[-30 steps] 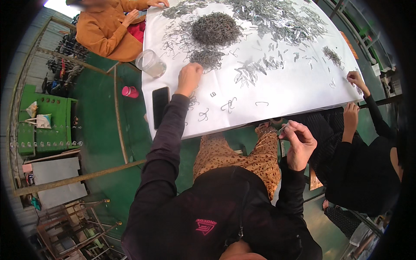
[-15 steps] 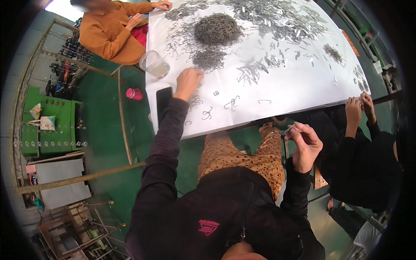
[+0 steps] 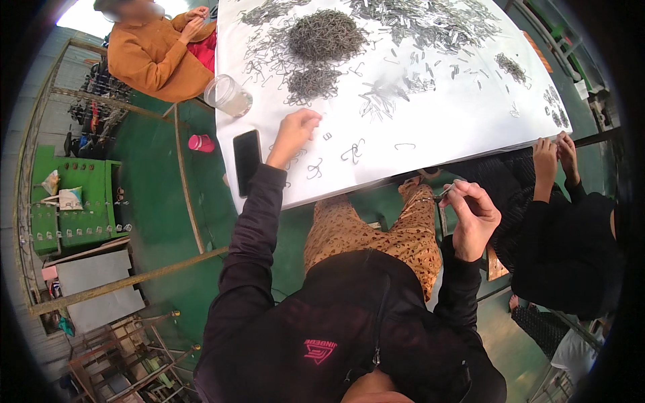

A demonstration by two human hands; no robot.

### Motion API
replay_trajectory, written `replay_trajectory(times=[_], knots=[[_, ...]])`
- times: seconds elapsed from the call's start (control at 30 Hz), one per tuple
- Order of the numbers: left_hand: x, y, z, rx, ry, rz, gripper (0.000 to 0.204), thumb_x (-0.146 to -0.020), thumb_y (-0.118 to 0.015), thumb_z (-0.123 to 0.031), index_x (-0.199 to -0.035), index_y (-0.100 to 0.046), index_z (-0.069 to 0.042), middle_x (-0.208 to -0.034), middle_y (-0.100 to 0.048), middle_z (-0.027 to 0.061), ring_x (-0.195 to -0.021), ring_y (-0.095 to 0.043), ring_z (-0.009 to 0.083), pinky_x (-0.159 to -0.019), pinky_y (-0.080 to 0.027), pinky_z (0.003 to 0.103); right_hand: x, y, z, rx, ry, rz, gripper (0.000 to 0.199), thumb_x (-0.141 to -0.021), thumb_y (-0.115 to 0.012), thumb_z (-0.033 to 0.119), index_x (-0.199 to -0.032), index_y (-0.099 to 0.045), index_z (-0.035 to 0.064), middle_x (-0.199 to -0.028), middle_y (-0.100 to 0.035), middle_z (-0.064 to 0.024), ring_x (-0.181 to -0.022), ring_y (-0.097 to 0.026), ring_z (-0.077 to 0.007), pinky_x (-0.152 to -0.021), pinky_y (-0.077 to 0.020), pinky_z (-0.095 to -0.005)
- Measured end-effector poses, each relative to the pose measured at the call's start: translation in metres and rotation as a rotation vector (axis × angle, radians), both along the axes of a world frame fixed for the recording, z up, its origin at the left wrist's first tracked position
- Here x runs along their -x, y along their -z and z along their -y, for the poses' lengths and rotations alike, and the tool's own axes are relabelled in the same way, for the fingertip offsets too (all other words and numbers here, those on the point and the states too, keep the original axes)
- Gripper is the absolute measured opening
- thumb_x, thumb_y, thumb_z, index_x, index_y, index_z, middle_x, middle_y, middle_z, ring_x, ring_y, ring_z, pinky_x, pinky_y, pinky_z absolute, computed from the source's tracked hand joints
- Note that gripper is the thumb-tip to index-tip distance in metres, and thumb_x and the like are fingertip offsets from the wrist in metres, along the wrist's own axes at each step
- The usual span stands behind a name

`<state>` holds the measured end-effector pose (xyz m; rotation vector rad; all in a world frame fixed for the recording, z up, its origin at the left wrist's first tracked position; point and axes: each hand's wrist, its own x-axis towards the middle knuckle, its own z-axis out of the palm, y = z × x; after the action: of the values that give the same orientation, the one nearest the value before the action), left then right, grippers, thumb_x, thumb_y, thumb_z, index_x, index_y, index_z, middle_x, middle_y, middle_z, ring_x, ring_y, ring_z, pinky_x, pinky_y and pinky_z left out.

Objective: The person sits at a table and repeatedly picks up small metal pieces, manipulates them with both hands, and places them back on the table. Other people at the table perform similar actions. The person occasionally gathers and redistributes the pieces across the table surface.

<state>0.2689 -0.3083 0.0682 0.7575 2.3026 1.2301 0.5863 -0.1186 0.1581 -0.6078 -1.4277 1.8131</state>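
My left hand [image 3: 294, 136] hovers over or rests on the white-covered table, near its left side. Its fingertips are drawn together, and whatever may be between them is too small to make out. Just beyond lies a small heap of bent wire hooks [image 3: 314, 82], with a bigger heap [image 3: 326, 35] behind it. A few loose hooks [image 3: 353, 152] lie to the right of that hand. Off the table's near edge, my right hand [image 3: 474, 218] is raised, thumb and fingers pinching a small metal piece [image 3: 443, 193].
A black phone [image 3: 247, 161] and a clear plastic jar [image 3: 228, 96] stand along the table's left edge. Flat metal strips [image 3: 430, 30] are scattered across the far side. A person in brown [image 3: 151, 57] sits at far left; another in black [image 3: 561, 248] works at right.
My left hand has shifted slightly away from the small heap, toward the loose hooks. My right hand stays raised with its pinch. The person in brown has brought both hands together.
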Motion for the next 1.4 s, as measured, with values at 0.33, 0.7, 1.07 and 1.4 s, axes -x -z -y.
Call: replay_trajectory(times=[0.33, 0.7, 1.07, 1.4], knots=[[-0.076, -0.04, -0.042, -0.15, 0.157, 0.215, 0.015, -0.091, -0.06, -0.012, -0.099, -0.062, 0.001, -0.093, -0.064, 0.0045, -0.078, -0.057, 0.0093, -0.066, -0.049, 0.024, 0.002, 0.008, 0.006, -0.009, -0.054, -0.027, 0.019, -0.079, -0.062, -0.015, -0.095, -0.068, -0.0067, -0.085, -0.065, -0.0104, -0.073, -0.063, -0.0163, -0.065, -0.0521, -0.0264], [-0.014, -0.077, 0.075, 0.023, -0.144, -0.148, 0.017, -0.091, -0.057, -0.015, -0.101, -0.065, -0.003, -0.085, -0.068, 0.0039, -0.072, -0.058, 0.0086, -0.065, -0.047, 0.025, 0.009, 0.009, 0.007, -0.048, -0.07, -0.033, 0.021, -0.078, -0.061, -0.017, -0.094, -0.068, -0.0043, -0.086, -0.063, -0.0083, -0.073, -0.061, -0.0136, -0.065, -0.0532, -0.0247], [-0.01, -0.031, 0.076, 0.518, -0.153, -0.46, 0.017, -0.081, -0.067, -0.014, -0.094, -0.072, -0.004, -0.088, -0.068, 0.0177, -0.083, -0.067, 0.033, -0.073, -0.051, 0.038, 0.002, -0.002, 0.003, -0.121, -0.024, -0.01, 0.022, -0.078, -0.061, -0.017, -0.094, -0.068, -0.0035, -0.085, -0.063, -0.011, -0.072, -0.062, -0.0169, -0.065, -0.0523, -0.0271], [0.066, 0.02, -0.01, 0.341, -0.098, -0.622, 0.012, -0.081, -0.064, -0.017, -0.085, -0.073, -0.009, -0.084, -0.068, 0.0153, -0.082, -0.065, 0.0331, -0.074, -0.051, 0.043, 0.002, -0.003, 0.006, -0.067, -0.021, -0.015, 0.021, -0.077, -0.063, -0.017, -0.093, -0.068, -0.0049, -0.086, -0.063, -0.0095, -0.074, -0.061, -0.015, -0.065, -0.0524, -0.0257]])
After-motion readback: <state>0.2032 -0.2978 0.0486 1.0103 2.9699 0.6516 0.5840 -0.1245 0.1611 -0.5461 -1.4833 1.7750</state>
